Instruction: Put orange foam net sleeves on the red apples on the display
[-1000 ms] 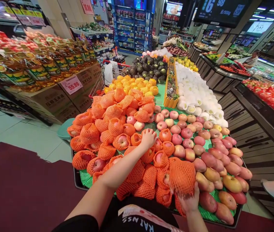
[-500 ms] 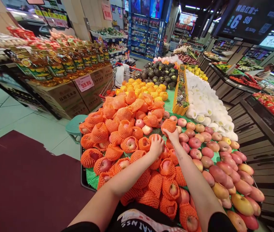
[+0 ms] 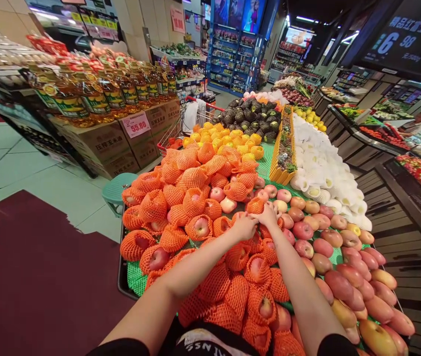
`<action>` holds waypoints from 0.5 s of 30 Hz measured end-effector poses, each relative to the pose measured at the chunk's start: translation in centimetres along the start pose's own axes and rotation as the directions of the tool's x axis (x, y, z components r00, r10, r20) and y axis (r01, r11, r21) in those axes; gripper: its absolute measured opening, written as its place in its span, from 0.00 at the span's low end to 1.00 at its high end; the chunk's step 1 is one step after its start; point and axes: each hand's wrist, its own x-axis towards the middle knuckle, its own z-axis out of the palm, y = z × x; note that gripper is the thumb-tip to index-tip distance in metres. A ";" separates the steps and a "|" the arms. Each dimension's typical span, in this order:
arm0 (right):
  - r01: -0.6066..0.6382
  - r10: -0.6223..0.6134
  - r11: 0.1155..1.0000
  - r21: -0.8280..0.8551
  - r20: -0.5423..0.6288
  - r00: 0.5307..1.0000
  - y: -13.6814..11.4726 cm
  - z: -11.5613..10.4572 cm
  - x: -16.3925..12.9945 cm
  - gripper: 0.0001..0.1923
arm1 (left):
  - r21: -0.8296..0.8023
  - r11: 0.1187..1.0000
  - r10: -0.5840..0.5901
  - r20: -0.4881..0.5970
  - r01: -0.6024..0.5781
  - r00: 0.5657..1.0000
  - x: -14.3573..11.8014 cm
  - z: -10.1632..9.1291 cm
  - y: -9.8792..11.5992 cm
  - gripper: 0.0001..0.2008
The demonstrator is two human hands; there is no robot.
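My right hand point(image 3: 267, 216) closes around an apple in an orange foam net point(image 3: 256, 204), among the apples at the middle of the display. Close against it on the left is my left hand point(image 3: 245, 227), its fingers drawn together and pointing toward my right thumb. What those fingers pinch, if anything, is hidden. Netted apples point(image 3: 200, 226) are heaped to the left and in front of both hands. A bare apple point(image 3: 216, 194) lies a little beyond my left hand. Loose red apples point(image 3: 303, 230) sit in rows to the right of my right hand.
Mangoes point(image 3: 375, 333) line the near right side. White foam-wrapped fruit point(image 3: 312, 160), a yellow planter box point(image 3: 282, 157), yellow netted fruit point(image 3: 228, 141) and dark netted fruit point(image 3: 249, 117) lie farther back. A green stool point(image 3: 118, 189) and a trolley point(image 3: 194, 116) stand left.
My left hand has shifted right and drawn its spread fingers together beside my right hand. My right hand has moved slightly down with its netted apple. The view has turned a little left.
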 end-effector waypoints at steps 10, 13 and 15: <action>0.057 -0.042 0.982 -0.179 0.089 0.995 0.6 -0.5 0.2 0.47 | -0.172 0.818 -0.574 -0.287 0.548 0.767 4.0 -5.8 -7.4 0.37; 0.106 -0.090 0.971 -0.215 0.082 0.993 -0.4 -0.6 -0.2 0.48 | -0.227 0.834 -0.543 -0.171 0.504 0.822 4.0 -4.8 -7.9 0.41; 0.162 -0.147 0.959 -0.232 0.077 0.986 -1.1 -0.6 -0.4 0.44 | -0.234 0.855 -0.508 -0.197 0.463 0.839 4.1 -4.3 -7.6 0.43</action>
